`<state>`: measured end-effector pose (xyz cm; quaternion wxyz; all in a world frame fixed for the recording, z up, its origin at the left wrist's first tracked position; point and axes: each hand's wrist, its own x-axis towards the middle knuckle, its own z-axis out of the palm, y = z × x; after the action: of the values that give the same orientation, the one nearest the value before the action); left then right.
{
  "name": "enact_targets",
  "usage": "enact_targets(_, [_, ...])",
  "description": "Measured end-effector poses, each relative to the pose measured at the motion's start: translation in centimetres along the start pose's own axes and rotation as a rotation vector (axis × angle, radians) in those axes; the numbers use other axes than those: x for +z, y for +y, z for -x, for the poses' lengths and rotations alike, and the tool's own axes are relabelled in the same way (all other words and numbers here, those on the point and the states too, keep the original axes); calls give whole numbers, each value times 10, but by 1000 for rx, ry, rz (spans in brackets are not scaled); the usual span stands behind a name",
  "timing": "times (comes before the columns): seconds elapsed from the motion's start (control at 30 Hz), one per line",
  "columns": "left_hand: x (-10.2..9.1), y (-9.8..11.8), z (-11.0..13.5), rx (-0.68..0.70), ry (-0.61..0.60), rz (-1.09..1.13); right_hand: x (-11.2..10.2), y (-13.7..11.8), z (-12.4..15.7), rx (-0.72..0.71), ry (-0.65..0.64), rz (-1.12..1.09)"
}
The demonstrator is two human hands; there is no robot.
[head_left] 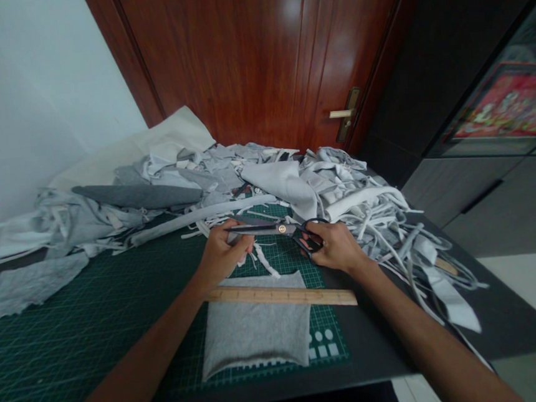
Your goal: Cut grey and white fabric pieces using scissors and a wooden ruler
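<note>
- Two bare forearms are reaching forward over the near edge of the dark table [387, 334], which is carrying a green cutting mat [95, 322].
- Nearest on the mat, a grey cloth [255, 330] is lying flat, and a wooden ruler [280, 295] is resting across its far edge.
- Just beyond the ruler, the right hand [335, 248] is closing around the black handle loops of the scissors [275, 229], fingers threaded through and curled tight.
- The scissors are pointing left, level above the mat, with their blades appearing nearly together.
- The left hand [221, 255] is meeting the blade tips, fingers bent and seeming to pinch a white strip [266, 263] that is dangling toward the mat.
- Judging by its droop, the strip is handling as light, soft and limp, so pinching it close to the blades is the likeliest way to hold it taut.
- The scissors are looking stiff and fairly heavy, best gripped by the loops and away from the edges.
- Farther back, a scrap pile [342, 188] of grey and white offcuts is sprawling across the table.
- Behind everything, a brown door [260, 58] is standing shut.
</note>
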<state>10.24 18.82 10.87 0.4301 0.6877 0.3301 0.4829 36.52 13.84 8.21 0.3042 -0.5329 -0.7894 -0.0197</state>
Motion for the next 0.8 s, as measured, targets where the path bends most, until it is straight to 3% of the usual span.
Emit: enact_targets(0.8, [-2, 0, -1, 50, -53, -55, -1, -1, 0, 15, -6, 3])
